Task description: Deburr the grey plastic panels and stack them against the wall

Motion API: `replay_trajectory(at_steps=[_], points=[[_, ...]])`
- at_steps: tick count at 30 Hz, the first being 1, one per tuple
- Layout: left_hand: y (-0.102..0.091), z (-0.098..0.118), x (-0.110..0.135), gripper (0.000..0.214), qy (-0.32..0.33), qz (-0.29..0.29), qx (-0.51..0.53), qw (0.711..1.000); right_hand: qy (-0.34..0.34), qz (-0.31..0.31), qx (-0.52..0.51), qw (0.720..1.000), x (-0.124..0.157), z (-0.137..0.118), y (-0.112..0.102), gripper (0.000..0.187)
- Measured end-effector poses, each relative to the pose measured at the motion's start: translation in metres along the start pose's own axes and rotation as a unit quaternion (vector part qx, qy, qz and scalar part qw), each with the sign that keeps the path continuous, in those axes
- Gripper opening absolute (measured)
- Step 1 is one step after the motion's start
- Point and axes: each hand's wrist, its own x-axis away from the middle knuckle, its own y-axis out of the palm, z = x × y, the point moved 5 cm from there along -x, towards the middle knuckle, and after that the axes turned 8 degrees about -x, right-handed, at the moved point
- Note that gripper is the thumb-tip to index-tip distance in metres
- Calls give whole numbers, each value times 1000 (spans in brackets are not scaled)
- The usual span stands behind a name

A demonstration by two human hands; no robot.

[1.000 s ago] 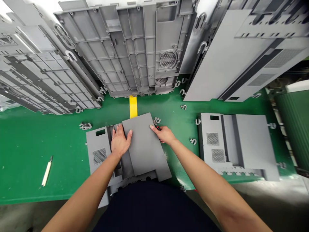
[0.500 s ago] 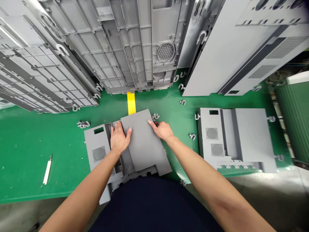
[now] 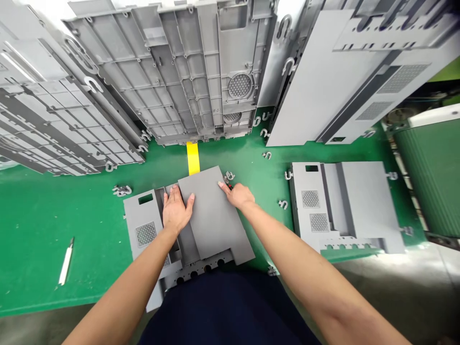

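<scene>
A grey plastic panel (image 3: 212, 218) lies on the green table (image 3: 43, 215) right in front of me. My left hand (image 3: 176, 211) rests flat on its left part, fingers stretched out. My right hand (image 3: 239, 195) is at the panel's right edge, fingers curled round a small tool with a red tip (image 3: 228, 185). The tool's tip is close to a small grey hook-shaped sprue piece (image 3: 230, 176) by the panel's far right corner.
A second grey panel (image 3: 345, 206) lies to the right. Large stacks of ribbed grey panels (image 3: 187, 72) lean along the far side. A yellow tape strip (image 3: 193, 158), scattered hook-shaped offcuts (image 3: 122, 190) and a white-handled knife (image 3: 65, 262) lie on the table.
The panel and both hands have stayed nearly where they were; the view has shifted slightly, and more of the panel's near edge with its notches shows.
</scene>
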Motion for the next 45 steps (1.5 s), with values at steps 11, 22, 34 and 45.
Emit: replay_trajectory(at_steps=[11,22,34,45], points=[[0,2,1,92,-1,19,10,1000,-38,37,18,998,13,0,8,95],[-1,5,2,93,-1,14,11,1000,-15,27,-6,1000,-7,12,11,108],[3,5,3,94,-5,26,2,1000,-4,15,-28,999,-13,14,12,106],[-16,-4,-6,89,-32,-24,40,998,-8,49,-116,992,34,84,-31,56]])
